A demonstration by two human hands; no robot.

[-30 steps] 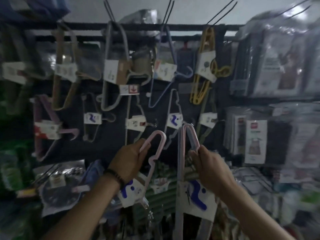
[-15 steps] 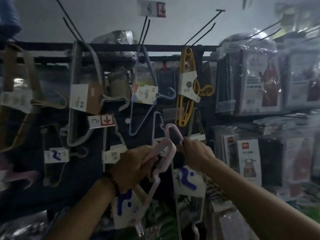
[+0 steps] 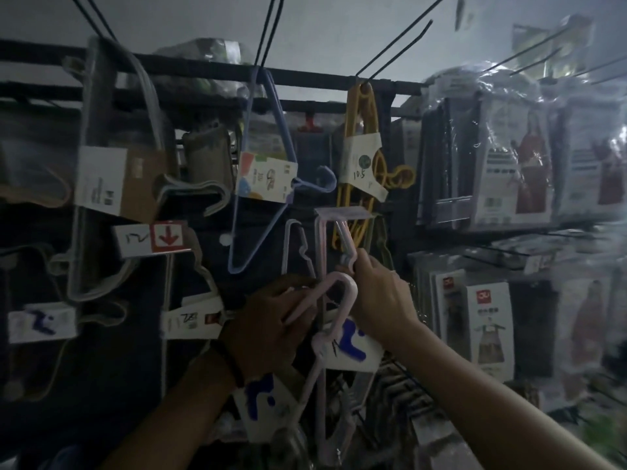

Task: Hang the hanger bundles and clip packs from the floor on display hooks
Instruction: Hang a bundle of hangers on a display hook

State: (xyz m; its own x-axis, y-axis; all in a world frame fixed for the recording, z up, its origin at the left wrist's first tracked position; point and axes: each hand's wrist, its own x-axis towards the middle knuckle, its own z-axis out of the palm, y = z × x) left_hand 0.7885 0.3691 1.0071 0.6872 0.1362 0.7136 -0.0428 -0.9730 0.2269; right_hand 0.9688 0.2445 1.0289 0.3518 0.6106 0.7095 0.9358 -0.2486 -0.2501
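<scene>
I hold two pink hanger bundles against a dark display wall. My left hand (image 3: 268, 330) grips the hook end of one pink bundle (image 3: 330, 334), which hangs down past a white label with blue marks (image 3: 263, 401). My right hand (image 3: 380, 296) pinches the top of the other pink bundle (image 3: 322, 245), raised up to a display hook with a pale price strip (image 3: 342, 213). Its white label with blue marks (image 3: 353, 347) sits below my right wrist. Whether this bundle's loop is over the hook is unclear.
Other bundles hang on hooks: a blue one (image 3: 261, 171), a yellow one (image 3: 363, 164), a clear grey one (image 3: 112, 171). A price tag with a red arrow (image 3: 152, 237) sticks out at left. Bagged aprons (image 3: 509, 157) fill the racks at right. Long bare hooks (image 3: 397, 39) project overhead.
Both hands rose and came closer to the wall. My right hand lifted its pink bundle up to the hook with the pale price strip. The left hand's bundle moved in beside it.
</scene>
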